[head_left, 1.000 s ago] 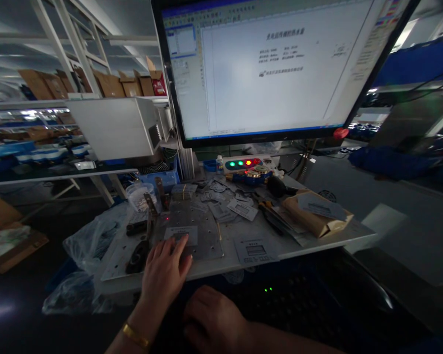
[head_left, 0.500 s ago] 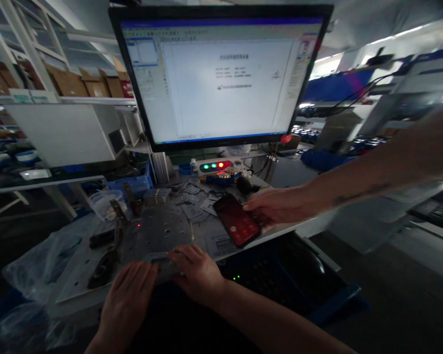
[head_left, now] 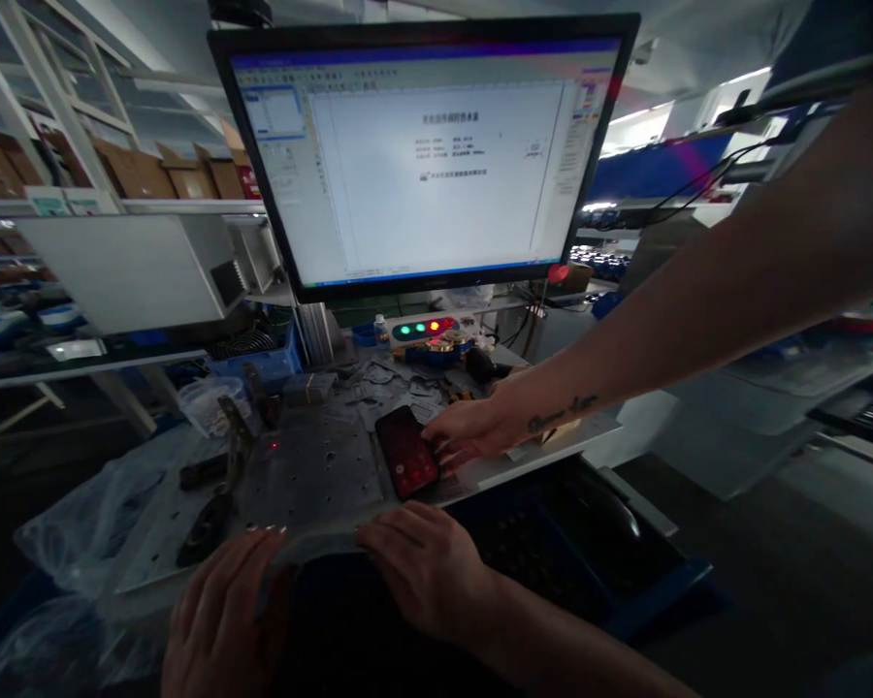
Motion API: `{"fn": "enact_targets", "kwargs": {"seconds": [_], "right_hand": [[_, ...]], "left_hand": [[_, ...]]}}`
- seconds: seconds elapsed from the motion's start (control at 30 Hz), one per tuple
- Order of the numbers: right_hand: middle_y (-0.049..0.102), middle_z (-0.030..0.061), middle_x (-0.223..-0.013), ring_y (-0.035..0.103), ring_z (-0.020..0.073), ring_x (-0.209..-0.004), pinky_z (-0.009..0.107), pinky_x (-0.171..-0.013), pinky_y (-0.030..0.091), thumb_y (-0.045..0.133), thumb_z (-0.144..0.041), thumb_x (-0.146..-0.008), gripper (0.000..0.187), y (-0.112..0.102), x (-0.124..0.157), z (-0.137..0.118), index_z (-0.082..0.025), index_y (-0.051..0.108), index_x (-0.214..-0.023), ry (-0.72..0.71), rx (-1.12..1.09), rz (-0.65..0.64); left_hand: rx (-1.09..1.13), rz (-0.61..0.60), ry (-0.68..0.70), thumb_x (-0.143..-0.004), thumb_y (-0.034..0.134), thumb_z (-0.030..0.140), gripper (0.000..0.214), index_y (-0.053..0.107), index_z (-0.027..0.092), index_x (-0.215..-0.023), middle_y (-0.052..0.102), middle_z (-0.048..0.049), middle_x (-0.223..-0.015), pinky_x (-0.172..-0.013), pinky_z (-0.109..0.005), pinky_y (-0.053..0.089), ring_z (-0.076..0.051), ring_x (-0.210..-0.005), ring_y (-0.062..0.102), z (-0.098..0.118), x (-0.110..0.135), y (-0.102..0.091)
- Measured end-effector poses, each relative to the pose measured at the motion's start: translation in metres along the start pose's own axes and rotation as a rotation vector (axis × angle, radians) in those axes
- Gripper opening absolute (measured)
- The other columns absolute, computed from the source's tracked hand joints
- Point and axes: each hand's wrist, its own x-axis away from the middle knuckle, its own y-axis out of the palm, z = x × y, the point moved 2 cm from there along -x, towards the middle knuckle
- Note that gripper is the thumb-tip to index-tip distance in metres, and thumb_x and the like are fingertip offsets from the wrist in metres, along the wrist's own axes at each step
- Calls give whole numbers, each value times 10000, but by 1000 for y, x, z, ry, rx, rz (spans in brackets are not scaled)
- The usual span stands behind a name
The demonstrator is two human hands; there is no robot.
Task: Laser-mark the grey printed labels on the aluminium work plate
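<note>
My left hand (head_left: 222, 611) is at the front edge of the workbench, fingers stretched forward and bent a little downward. To its right, my right hand (head_left: 429, 562) rests at the same edge with its fingers laid over it. I see nothing held in either hand; their undersides are hidden. Between and beyond them is a metal plate with holes (head_left: 316, 475), marked by a small red light dot. A co-worker's hand (head_left: 472, 431), reaching in from the right, touches the right side of a dark phone (head_left: 407, 453) with a reddish screen, just beyond my right hand.
A large monitor (head_left: 429, 223) stands over the bench. Clamps (head_left: 233, 436), a clear plastic tub (head_left: 214, 405) and plastic bags (head_left: 87, 514) are at left. Thin metal pieces (head_left: 382, 383) lie scattered behind the plate. An open drawer (head_left: 647, 591) with a mouse (head_left: 607, 509) sits lower right.
The co-worker's hand has moved left and brought the phone down beside the plate, its grip looser. My hands have drawn back toward me, the left one also shifting left.
</note>
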Motion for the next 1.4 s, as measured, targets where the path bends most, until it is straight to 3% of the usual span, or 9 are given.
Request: {"fn": "enact_targets", "kwargs": {"seconds": [0.27,0.43,0.63,0.73,0.9,1.0,1.07,1.17,1.4], "right_hand": [[700,68,-944,666,163,-855,266,-748,563,407,-127,-940,255,-63,50,38,-194,598,-1096,282,40,141],[701,95,-955,672,188,-867,292,-781,561,394,-179,-949,267,-76,68,77,-178,641,-1051,411,384,152],[671,144,-1075,643,260,-975,389,-855,530,413,-189,-907,320,-82,54,124,-135,622,-1144,639,611,24],[646,162,-1115,637,288,-985,409,-839,534,522,-252,-878,369,-74,40,123,-108,570,-1215,678,569,-27],[612,176,-1184,582,299,-1115,424,-956,474,576,-415,-878,585,-27,6,79,-83,444,-1341,725,238,-252],[398,245,-1427,451,381,-1267,490,-992,434,717,-458,-759,906,2,-9,61,-84,277,-1457,817,182,-380],[274,245,-1504,394,395,-1314,488,-1007,420,757,-405,-723,973,15,-13,59,-109,225,-1481,871,161,-425],[263,215,-1513,384,378,-1327,466,-1024,411,724,-285,-733,895,22,-12,66,-136,245,-1474,859,132,-380],[292,182,-1468,507,322,-1234,462,-966,470,611,-230,-762,762,15,-13,63,-194,247,-1430,861,-33,-74]], "left_hand": [[148,-12,-100,-907,479,287,267,567,161,-1125,633,-99,-1048,-874,-396,471,-247,-981,600,13,-14,23],[190,-18,-29,-901,474,216,234,580,147,-1097,630,-88,-1047,-865,-342,460,-208,-973,598,24,-12,38],[177,-68,-23,-908,453,181,210,588,151,-1067,622,-76,-1024,-863,-320,445,-188,-962,582,28,4,48],[206,-114,-63,-915,440,179,222,577,162,-1088,628,-65,-1028,-872,-313,455,-184,-980,580,29,7,50],[225,-154,-107,-916,433,170,221,567,176,-1092,640,-54,-1020,-858,-308,479,-180,-976,585,32,9,51],[224,-161,-125,-909,422,139,229,565,179,-1083,643,-55,-1015,-858,-310,489,-180,-984,587,33,10,49],[221,-161,-134,-905,417,129,240,564,183,-1086,644,-57,-1021,-855,-315,498,-183,-990,588,33,12,48],[223,-150,-152,-901,419,132,246,563,194,-1090,646,-59,-1027,-841,-320,513,-187,-990,593,31,13,47],[258,-130,-222,-897,404,150,249,552,213,-1087,654,-58,-1006,-802,-329,552,-188,-955,619,26,11,44]]}}
